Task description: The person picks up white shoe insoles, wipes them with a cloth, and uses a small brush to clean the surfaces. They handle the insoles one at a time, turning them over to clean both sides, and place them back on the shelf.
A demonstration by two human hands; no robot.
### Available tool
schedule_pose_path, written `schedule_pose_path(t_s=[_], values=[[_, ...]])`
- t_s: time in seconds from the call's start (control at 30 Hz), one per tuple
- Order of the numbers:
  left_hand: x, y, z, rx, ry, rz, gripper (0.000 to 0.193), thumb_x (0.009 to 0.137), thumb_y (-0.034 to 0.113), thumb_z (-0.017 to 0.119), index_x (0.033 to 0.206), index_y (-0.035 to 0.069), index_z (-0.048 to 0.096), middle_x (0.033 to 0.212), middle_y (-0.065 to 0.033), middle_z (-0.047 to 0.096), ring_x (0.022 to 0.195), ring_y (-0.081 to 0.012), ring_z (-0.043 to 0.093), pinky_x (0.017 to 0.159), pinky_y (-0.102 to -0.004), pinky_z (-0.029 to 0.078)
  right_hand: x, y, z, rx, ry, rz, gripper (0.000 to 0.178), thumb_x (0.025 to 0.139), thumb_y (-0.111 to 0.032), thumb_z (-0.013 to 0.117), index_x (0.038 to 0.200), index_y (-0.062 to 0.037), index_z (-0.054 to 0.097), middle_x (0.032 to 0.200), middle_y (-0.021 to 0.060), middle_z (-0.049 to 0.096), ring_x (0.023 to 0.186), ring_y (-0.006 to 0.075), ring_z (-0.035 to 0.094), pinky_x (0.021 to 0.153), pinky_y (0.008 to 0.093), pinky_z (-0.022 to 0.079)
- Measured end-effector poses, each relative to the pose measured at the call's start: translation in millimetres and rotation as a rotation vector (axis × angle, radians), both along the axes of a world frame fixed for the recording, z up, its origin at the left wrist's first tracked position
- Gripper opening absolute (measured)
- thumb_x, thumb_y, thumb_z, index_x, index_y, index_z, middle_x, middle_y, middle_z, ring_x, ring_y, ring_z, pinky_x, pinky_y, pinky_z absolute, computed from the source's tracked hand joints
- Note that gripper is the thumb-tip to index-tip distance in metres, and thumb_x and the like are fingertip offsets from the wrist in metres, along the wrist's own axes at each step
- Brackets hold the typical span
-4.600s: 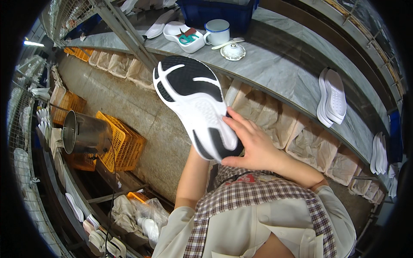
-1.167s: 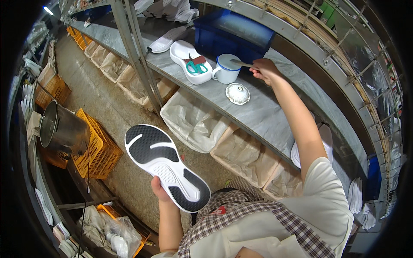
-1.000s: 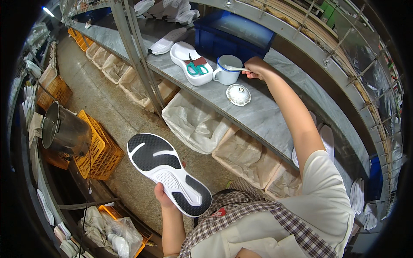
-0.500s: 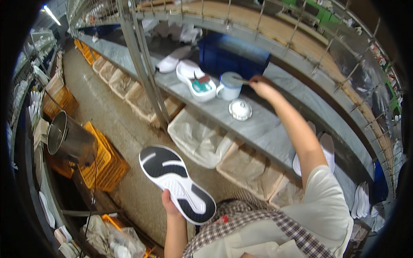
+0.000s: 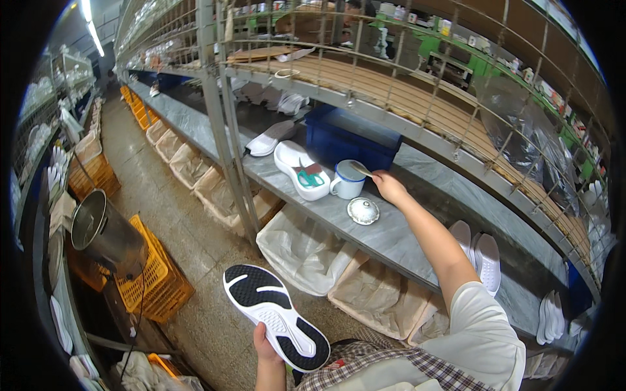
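My left hand (image 5: 266,345) grips a white shoe sole (image 5: 279,324) with black tread patches, tread side up, its thumb across the edge. Over the grey bench, my right hand (image 5: 391,188) is closed on a slim tool with a pale handle (image 5: 361,169), which looks like a brush. The tool leans over the rim of a white enamel mug (image 5: 348,186) with a blue edge; its lower end is hidden. A white patterned lid (image 5: 363,212) lies just in front of the mug. Left of it, green-handled scissors (image 5: 310,177) lie in a white sole (image 5: 302,191).
A blue bin (image 5: 352,133) stands behind the mug. White-lined baskets (image 5: 303,251) line the bench's front. A metal post (image 5: 225,124) rises to the left, and wire mesh (image 5: 391,75) runs above. A metal drum (image 5: 107,234) stands by orange crates (image 5: 156,287) across the aisle.
The view has tilted, so the bench and mug appear lower. My right hand holds the tool at the mug in both frames. The sole remains in my left hand.
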State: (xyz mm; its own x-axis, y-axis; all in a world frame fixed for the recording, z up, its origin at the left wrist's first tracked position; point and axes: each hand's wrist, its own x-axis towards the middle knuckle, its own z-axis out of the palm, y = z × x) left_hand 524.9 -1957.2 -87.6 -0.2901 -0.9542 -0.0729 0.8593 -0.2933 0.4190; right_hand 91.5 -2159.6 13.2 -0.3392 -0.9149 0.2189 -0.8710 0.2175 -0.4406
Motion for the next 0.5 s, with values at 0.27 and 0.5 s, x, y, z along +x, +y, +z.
schedule_pose_path(t_s=[0.27, 0.5], values=[[9.1, 2.7, -10.7, 0.050, 0.037, -0.023, 0.071, 0.077, 0.043, 0.057, 0.133, 0.003, 0.041, 0.123, -0.0177, 0.055, 0.111, -0.0397, 0.053, 0.094, -0.0504, 0.045, 6.1, -1.4, -5.3, 0.006, -0.005, -0.086, 0.032, 0.092, -0.034, 0.046, 0.103, -0.0093, 0.063, 0.098, 0.0171, 0.064, 0.094, 0.0364, 0.060, 0.080, 0.0445, 0.047], [15.5, -0.2, -10.9, 0.031, 0.060, -0.053, 0.068, 0.079, 0.041, 0.055, 0.133, 0.002, 0.040, 0.124, -0.0176, 0.054, 0.113, -0.0396, 0.052, 0.096, -0.0508, 0.043, 4.8, 0.3, -9.3, -0.017, 0.024, -0.135, 0.037, 0.092, -0.037, 0.047, 0.095, -0.0048, 0.064, 0.088, 0.0181, 0.065, 0.084, 0.0345, 0.062, 0.073, 0.0434, 0.048]])
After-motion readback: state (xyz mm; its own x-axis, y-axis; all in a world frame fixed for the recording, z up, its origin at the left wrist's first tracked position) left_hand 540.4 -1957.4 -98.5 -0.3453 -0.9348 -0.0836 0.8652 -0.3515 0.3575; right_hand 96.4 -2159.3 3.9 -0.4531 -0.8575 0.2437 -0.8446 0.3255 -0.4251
